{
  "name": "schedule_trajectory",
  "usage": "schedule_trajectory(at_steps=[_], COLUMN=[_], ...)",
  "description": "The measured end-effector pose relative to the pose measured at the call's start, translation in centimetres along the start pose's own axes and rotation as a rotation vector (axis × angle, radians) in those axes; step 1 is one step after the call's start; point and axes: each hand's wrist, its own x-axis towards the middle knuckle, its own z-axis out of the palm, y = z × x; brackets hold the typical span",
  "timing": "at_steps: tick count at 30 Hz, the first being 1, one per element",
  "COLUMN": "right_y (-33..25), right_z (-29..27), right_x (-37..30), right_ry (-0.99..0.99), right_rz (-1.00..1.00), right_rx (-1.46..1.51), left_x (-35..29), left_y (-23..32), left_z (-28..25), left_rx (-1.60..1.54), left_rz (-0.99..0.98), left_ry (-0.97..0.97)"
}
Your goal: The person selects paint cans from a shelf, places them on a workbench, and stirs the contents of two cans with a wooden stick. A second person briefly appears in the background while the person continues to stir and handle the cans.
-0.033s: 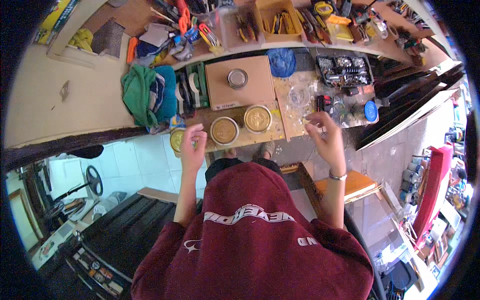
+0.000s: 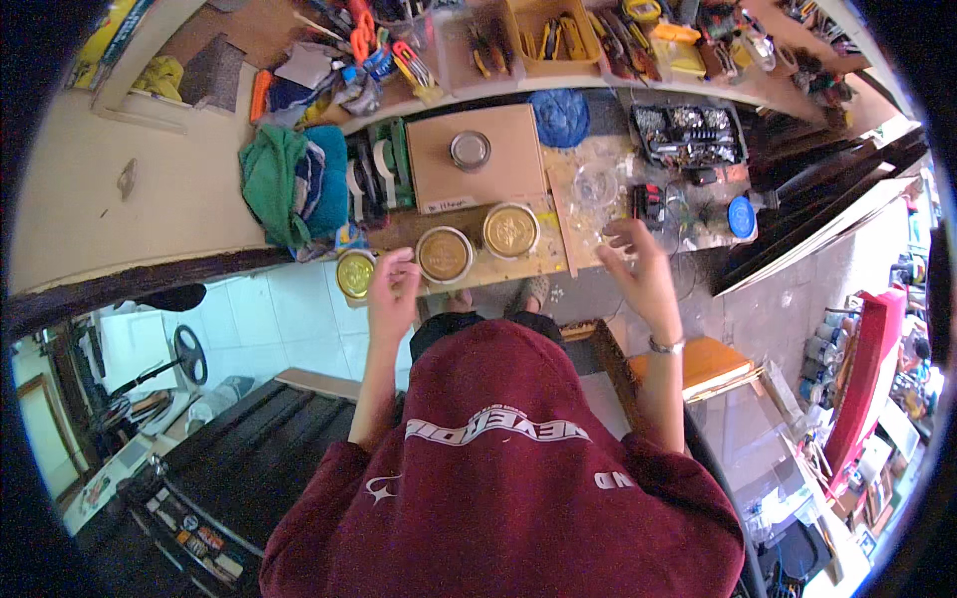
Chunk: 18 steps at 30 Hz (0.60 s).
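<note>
My left hand (image 2: 396,291) hovers at the bench's front edge, fingers loosely bent and apart, holding nothing I can see. Beside it on the left is a tin with a gold lid (image 2: 354,275); to its right stands a second gold-lidded tin (image 2: 444,255). A third gold-lidded tin (image 2: 510,231) sits further right. My right hand (image 2: 640,277) is raised over the right part of the bench front, thumb and forefinger apart. Nearest to it is a clear round container (image 2: 596,185). A small silver-lidded tin (image 2: 470,150) rests on a cardboard box (image 2: 477,179).
Green and blue cloths (image 2: 289,184) lie left of tape rolls (image 2: 384,164). A blue bag (image 2: 559,118) and a compartment tray of small hardware (image 2: 688,137) are at the back. A blue lid (image 2: 741,216) lies right. Tools fill the shelf (image 2: 478,93) above; dark boards (image 2: 827,209) lean at right.
My left hand has shifted slightly right and down, uncovering more of the left gold-lidded tin. My right hand has moved slightly left, and the whole view has shifted a little.
</note>
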Motion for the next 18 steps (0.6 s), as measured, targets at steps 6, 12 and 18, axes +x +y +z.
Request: schedule_trajectory(at_steps=[6, 12, 18], right_y=[6.6, 5.4, 7.3], right_z=[8.6, 14.3, 17.8], right_x=[-0.2, 6.4, 8.9], right_ry=[-0.206, -0.261, -0.444], right_rz=[-0.074, -0.38, -0.481], right_rx=[-0.11, -0.46, -0.698], left_x=[-5.0, -6.2, -5.7], left_y=[1.4, -1.2, -2.1], left_z=[6.8, 9.9, 11.4], left_rx=[0.129, 0.114, 0.037], left_rz=[-0.057, -0.056, -0.124], left_ry=[-0.301, -0.368, -0.421])
